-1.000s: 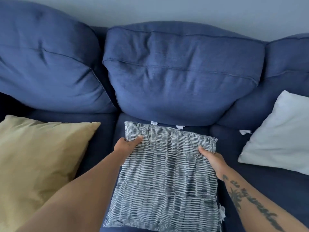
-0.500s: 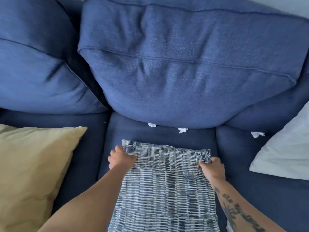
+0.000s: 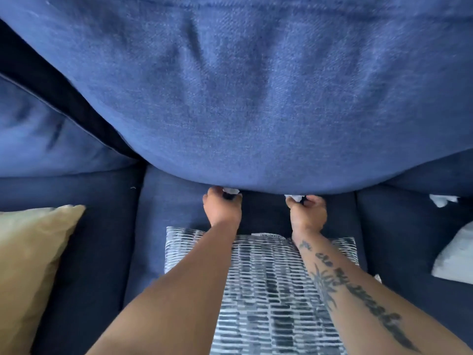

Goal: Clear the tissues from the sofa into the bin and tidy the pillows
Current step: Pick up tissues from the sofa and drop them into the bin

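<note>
Tissue wad [image 3: 231, 191] crumpled white, pinched in L grip [image 3: 222, 211] | 2nd wad [image 3: 294, 198] pinched in R grip [image 3: 308, 213] | woven blue cushion [image 3: 256, 98] above

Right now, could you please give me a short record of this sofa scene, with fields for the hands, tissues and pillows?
left hand: pinches left tissue at the back cushion lower edge
right hand: pinches middle tissue at the same edge
right tissue: loose, untouched, further right
striped pillow: lies flat beneath both forearms
yellow pillow: far left
white pillow: far right
</note>
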